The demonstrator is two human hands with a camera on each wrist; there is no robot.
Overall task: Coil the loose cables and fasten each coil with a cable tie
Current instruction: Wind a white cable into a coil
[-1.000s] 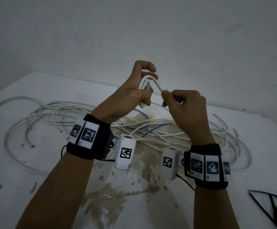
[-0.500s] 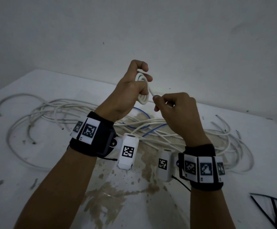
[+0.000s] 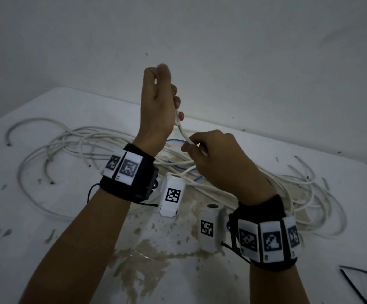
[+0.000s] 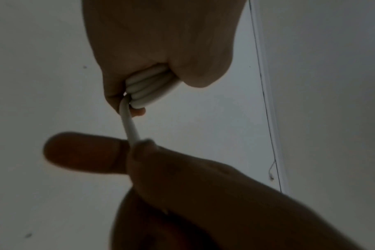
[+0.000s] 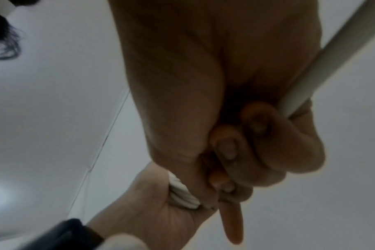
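Note:
My left hand is raised above the table, its fingers curled round a small coil of white cable. The coil also shows in the right wrist view, mostly hidden in the palm. One strand of that white cable runs down from the coil to my right hand, which pinches it between thumb and fingers just below and to the right. In the right wrist view the cable trails back past the palm. A loose pile of white cables with one blue cable lies on the table behind.
The white table has brown stains in front of my arms. Black cable ties lie at the front right corner. A plain wall rises behind the table.
My left hand has risen and turned, so the coil is now hidden in its palm. My right hand stayed low, and the strand between them has straightened.

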